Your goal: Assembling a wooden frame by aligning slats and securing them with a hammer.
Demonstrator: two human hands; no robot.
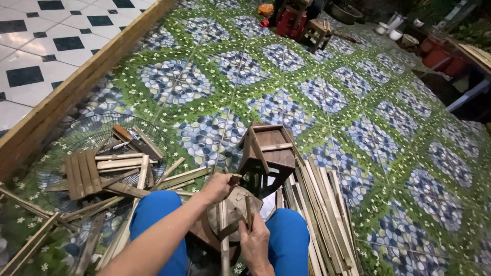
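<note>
I look down past my blue-trousered knees at a small round wooden block point(236, 204) between them. My left hand point(217, 186) grips a short dark-handled tool point(233, 179) above the block. My right hand point(254, 240) holds a thin bamboo stick point(248, 210) upright against the block. A long pale bamboo strip point(224, 240) stands between my legs. Just beyond the block sits a small brown wooden stool frame point(268, 148), tilted.
A wire fan guard point(71, 135) on the left holds bamboo offcuts and a slatted panel point(82, 173). A bundle of long bamboo strips point(319, 209) lies to my right. A wooden beam point(76, 87) edges the patterned floor. Red stools and pots stand far back.
</note>
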